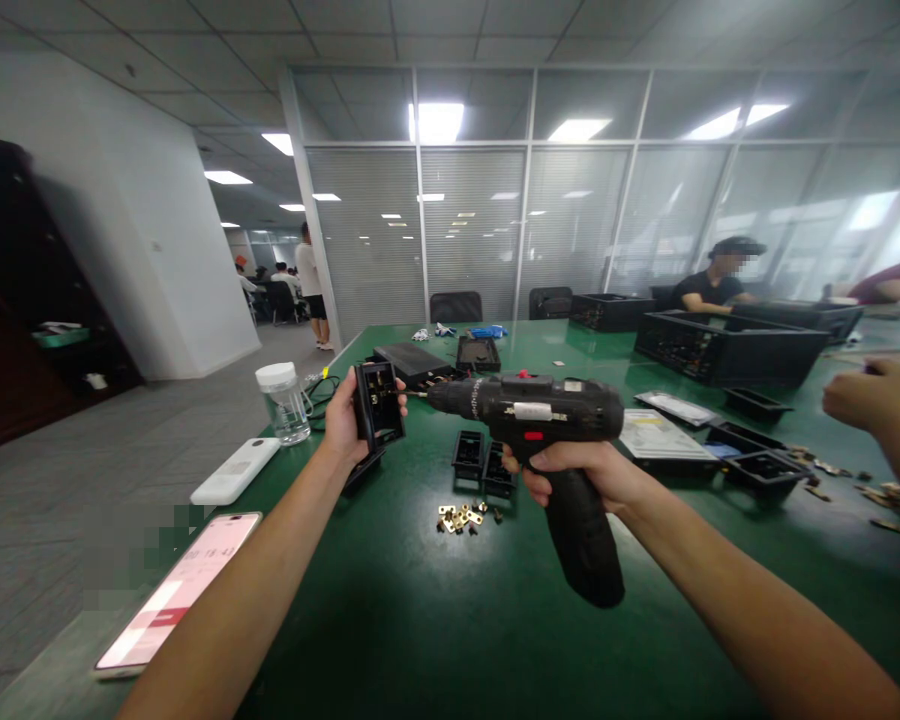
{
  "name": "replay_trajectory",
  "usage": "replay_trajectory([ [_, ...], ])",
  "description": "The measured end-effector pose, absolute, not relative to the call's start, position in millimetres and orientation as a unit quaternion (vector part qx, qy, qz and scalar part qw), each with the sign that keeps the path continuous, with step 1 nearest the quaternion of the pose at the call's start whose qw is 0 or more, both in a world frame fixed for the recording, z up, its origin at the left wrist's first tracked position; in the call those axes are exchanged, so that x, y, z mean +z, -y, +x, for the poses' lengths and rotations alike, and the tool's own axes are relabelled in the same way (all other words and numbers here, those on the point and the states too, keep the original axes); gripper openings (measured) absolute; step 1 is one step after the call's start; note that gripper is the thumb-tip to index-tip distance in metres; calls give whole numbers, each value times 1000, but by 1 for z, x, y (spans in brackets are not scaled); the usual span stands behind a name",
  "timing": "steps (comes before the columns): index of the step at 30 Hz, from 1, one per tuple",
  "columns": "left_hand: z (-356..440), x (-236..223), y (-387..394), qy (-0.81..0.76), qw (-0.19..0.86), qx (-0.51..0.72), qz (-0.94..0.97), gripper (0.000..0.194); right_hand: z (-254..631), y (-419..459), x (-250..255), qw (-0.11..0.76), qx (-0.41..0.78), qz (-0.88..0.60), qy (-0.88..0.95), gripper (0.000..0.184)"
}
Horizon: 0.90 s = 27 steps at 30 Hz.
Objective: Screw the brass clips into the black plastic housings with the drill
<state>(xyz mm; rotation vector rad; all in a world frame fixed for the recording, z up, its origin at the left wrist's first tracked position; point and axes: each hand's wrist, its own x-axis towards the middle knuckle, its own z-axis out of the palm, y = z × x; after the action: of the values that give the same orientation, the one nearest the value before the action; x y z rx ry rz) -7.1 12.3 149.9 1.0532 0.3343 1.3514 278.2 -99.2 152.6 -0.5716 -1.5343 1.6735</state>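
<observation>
Apparently for steady alignment, the left hand (pixel 343 418) clasps a black housing (pixel 385 418) above the worktop (pixel 420 620), its open side angled toward the drill (pixel 592 408) gripped by the right hand (pixel 586 468), whose bit (pixel 418 395) points at it, small brass plates (pixel 459 518) lying within reach.

The tabletop (pixel 420 620) is glossy, the drill (pixel 570 412) seemingly plastic.

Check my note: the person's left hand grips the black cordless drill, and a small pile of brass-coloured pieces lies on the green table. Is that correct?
Wrong side: the head view shows the right hand gripping the black cordless drill, while the left hand holds a black housing. The small pile of brass-coloured pieces does lie on the green table.
</observation>
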Motion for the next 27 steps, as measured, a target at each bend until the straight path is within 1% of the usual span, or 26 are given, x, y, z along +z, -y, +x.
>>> replay_trajectory([
  [27, -7, 150, -13, -152, 637, 597, 463, 49, 276, 102, 155, 402, 671, -230, 579, 28],
])
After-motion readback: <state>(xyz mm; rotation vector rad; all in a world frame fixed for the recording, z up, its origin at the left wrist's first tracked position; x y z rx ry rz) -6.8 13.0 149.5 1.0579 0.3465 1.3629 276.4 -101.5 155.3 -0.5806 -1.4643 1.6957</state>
